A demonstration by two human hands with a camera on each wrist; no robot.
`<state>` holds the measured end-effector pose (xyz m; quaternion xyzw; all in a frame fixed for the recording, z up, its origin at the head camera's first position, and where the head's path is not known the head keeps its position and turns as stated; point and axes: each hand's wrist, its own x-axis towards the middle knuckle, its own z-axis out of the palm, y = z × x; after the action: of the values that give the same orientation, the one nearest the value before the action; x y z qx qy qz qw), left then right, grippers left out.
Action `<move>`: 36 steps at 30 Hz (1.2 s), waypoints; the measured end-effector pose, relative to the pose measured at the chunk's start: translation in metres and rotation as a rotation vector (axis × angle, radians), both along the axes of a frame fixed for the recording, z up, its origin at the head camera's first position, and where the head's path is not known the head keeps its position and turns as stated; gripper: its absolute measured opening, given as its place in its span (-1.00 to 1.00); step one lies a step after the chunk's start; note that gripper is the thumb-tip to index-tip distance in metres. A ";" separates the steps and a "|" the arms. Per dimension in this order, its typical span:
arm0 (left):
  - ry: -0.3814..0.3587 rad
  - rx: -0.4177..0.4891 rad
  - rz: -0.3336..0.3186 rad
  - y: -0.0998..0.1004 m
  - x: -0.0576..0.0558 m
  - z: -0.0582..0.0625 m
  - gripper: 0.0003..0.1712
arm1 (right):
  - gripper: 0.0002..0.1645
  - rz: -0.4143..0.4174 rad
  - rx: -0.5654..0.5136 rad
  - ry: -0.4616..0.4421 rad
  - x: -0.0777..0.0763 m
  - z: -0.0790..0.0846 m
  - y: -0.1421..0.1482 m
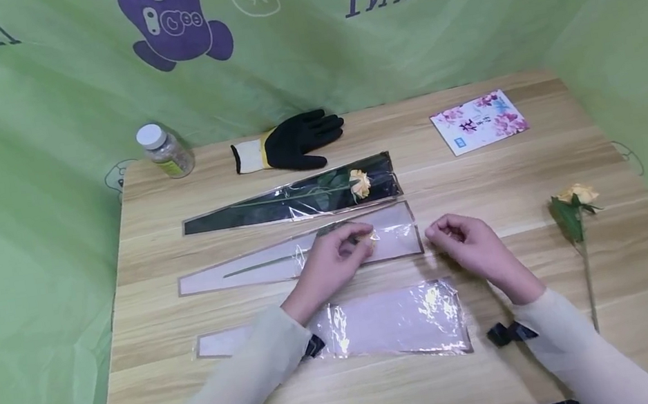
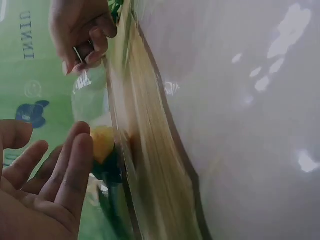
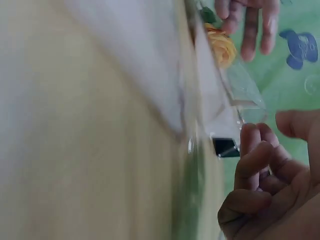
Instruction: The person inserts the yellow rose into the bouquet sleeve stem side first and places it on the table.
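A yellow rose lies in the middle clear-and-lilac flower sleeve [image 1: 204,282], its stem [image 1: 264,264] pointing left. Over the bloom is my left hand [image 1: 335,256], fingers loosely extended; in the left wrist view the yellow bloom [image 2: 102,145] shows just past those fingertips. My right hand [image 1: 472,246] hovers by the wide right end of this sleeve, its fingers bent and the thumb apart from them in the right wrist view. Nothing shows in either hand. Nearer me lies another lilac sleeve [image 1: 398,320], partly under the left forearm. A black sleeve [image 1: 220,221] beyond holds a pale yellow rose [image 1: 360,184].
A loose yellow rose [image 1: 577,194] lies at the right of the wooden table [image 1: 638,329]. Along the back are a white-capped jar [image 1: 168,152], a black-and-white work glove [image 1: 296,142] and a flower-printed packet [image 1: 478,122]. Green cloth [image 1: 401,44] walls the table.
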<state>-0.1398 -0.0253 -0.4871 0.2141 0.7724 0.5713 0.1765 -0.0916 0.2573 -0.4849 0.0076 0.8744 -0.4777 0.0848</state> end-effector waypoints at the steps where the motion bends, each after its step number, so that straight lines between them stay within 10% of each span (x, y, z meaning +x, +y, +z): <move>1: 0.047 -0.038 -0.025 -0.005 0.008 0.004 -0.61 | -0.68 0.047 0.057 0.047 0.008 0.003 0.002; 8: 0.504 -0.475 -0.327 -0.053 0.092 0.017 -0.50 | -0.61 0.384 0.389 0.414 0.073 0.018 0.000; 13: 0.601 -0.626 -0.429 -0.067 0.125 0.005 -0.44 | -0.55 0.513 0.479 0.434 0.101 0.012 -0.008; 21: 0.571 -0.690 -0.354 -0.064 0.109 -0.012 -0.42 | -0.58 0.454 0.475 0.325 0.073 -0.005 -0.019; 30: 0.565 -0.728 -0.341 -0.064 0.094 -0.006 -0.41 | -0.71 0.078 0.472 0.228 0.063 -0.005 -0.010; 36: 0.559 -0.729 -0.311 -0.066 0.099 -0.003 -0.42 | -0.85 0.012 0.334 0.132 0.063 -0.009 -0.016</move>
<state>-0.0411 -0.0914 -0.4905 0.3964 0.8990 0.1508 0.1091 -0.0283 0.2416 -0.4940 -0.0150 0.9452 -0.3249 0.0274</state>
